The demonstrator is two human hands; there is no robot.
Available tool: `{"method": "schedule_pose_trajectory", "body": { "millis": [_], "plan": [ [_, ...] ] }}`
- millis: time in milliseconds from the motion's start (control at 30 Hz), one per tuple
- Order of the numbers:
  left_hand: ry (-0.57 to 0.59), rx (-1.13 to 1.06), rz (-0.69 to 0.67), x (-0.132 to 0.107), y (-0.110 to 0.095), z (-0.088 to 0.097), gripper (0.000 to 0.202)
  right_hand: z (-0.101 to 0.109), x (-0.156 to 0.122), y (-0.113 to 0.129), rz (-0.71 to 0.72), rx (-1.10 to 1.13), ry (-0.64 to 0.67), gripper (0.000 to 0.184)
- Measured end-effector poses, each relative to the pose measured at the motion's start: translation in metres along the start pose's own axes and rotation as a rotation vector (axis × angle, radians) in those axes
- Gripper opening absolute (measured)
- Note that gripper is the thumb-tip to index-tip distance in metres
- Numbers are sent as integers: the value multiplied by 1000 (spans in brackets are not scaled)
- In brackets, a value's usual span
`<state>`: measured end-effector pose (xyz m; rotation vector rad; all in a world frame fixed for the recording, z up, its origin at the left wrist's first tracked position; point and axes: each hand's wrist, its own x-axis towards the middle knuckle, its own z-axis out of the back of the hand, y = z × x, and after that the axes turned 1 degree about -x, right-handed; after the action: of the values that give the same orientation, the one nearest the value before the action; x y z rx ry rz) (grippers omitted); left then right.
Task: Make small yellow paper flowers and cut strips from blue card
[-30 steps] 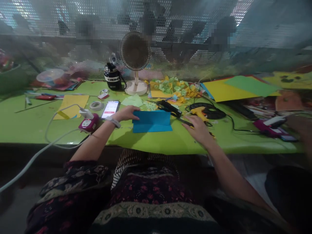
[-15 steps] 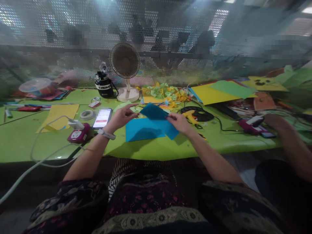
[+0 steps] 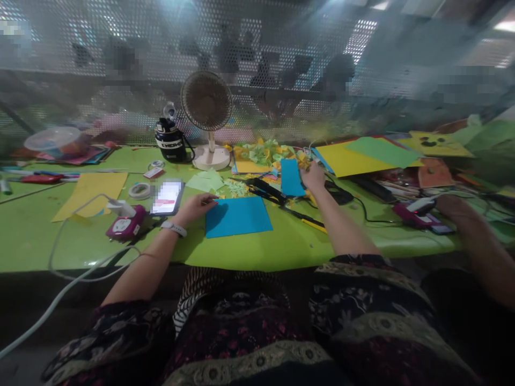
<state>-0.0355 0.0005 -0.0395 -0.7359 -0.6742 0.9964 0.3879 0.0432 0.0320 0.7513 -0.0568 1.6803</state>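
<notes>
Green table, blue strip long-axis fwd-ish, by R hand

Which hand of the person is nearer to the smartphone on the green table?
Left. The left hand lies just to the right of the smartphone, close to it, while the right hand is much farther right, beyond the blue paper sheet.

**Head-worn camera, looking forward and down**
It sits close above the person's lap, facing over the left hand and right hand, across the green bench to a perforated metal screen at the far side.
</notes>
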Motion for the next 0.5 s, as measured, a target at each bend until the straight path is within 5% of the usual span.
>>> {"method": "schedule_pose_trajectory", "body": {
  "millis": [100,200,300,500],
  "plan": [
    [8,40,-6,2,1,1,50,-7,-31,26,-40,12,-34,36],
    [1,132,6,4,1,-1,49,-20,-85,63,242,120,290,40],
    [-4,289,-43,4,-1,-5,58,-31,-133,89,529,73,656,66],
    [53,488,-43,6,-12,-6,70,-37,-158,103,544,-55,649,60]
  ]
}}
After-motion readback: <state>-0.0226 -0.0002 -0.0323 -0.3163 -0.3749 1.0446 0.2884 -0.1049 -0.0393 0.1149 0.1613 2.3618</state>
